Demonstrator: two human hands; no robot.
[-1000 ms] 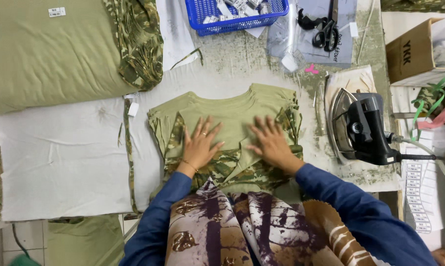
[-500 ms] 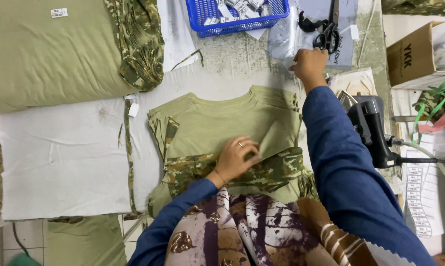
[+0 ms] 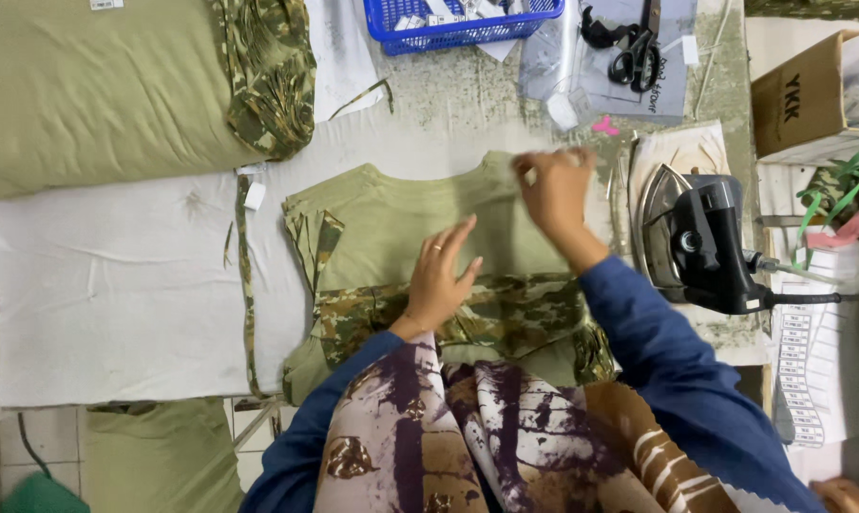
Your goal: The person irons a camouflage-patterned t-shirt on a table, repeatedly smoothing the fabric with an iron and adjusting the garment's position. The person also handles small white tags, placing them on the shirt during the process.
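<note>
The left hand (image 3: 441, 277) lies flat on the folded olive shirt (image 3: 420, 214), palm down, fingers spread and pointing up and to the right, a ring on one finger. Its wrist comes out of a dark blue sleeve and sits on the band of camouflage cloth (image 3: 486, 309) that crosses the lower part of the shirt. The shirt lies in the middle of the table (image 3: 448, 119), on a white padded cover (image 3: 116, 285), with a camouflage sleeve folded in along its left edge.

The right hand (image 3: 553, 190) reaches further out, the arm stretched diagonally from the lower right. Its fingers are drawn together at the shirt's upper right corner and seem to pinch something small and pale there, though motion blur makes the grip hard to read.

Just right of that hand a black steam iron (image 3: 700, 242) rests on its own pad, its cord running off to the right. To the left, well apart from the hands, a stack of olive and camouflage garments (image 3: 116, 85) covers the upper left corner. At the far edge stand a blue plastic basket (image 3: 467, 21) and, beside it, black scissors (image 3: 634, 43) on a clear plastic bag. A cardboard box (image 3: 795, 95) sits at the far right.
</note>
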